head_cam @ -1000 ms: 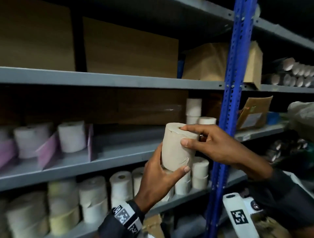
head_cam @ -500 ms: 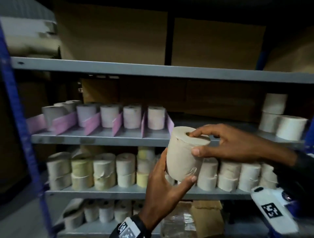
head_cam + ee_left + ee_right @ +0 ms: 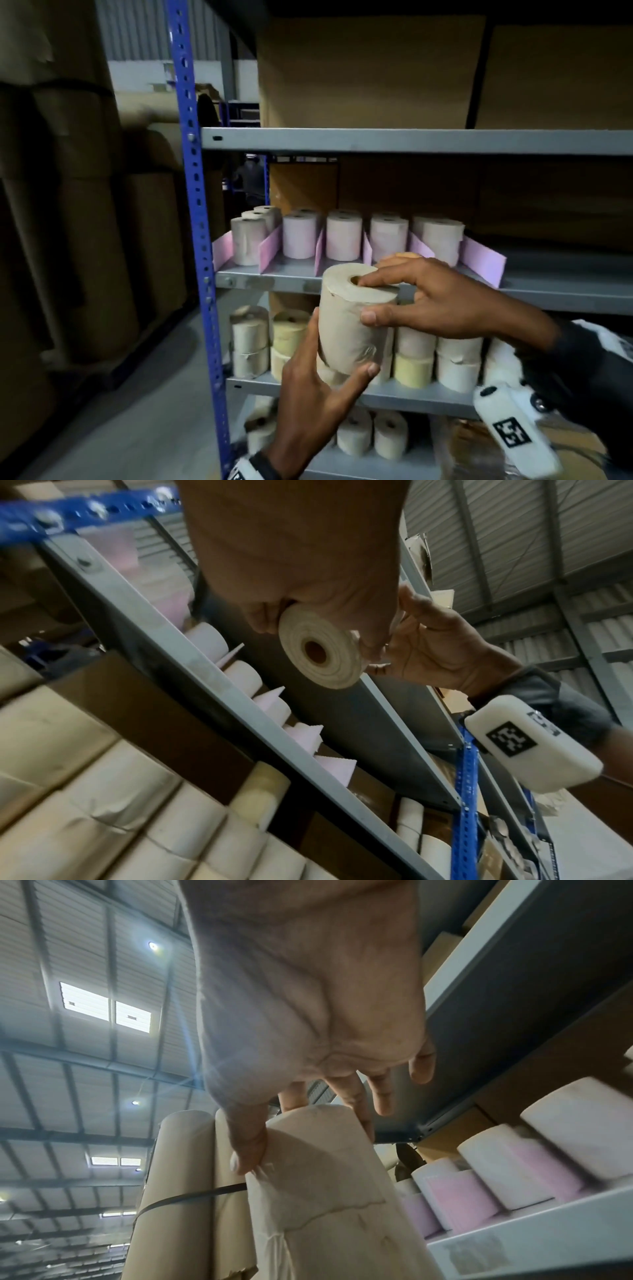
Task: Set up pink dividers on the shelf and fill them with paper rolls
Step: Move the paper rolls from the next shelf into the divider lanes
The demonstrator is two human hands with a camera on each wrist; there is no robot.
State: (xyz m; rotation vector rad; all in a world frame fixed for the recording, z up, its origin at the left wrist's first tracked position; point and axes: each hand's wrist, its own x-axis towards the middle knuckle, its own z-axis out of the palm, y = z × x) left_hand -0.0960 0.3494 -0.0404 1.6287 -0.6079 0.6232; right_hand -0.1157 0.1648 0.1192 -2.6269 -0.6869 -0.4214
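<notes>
Now your left hand (image 3: 317, 387) cups the paper roll (image 3: 354, 317) from below while your right hand (image 3: 435, 301) pinches its top, just before the shelf (image 3: 548, 286). Keep it upright and ease it in beyond your right fingertips, beside the last pink divider (image 3: 483, 265).
</notes>
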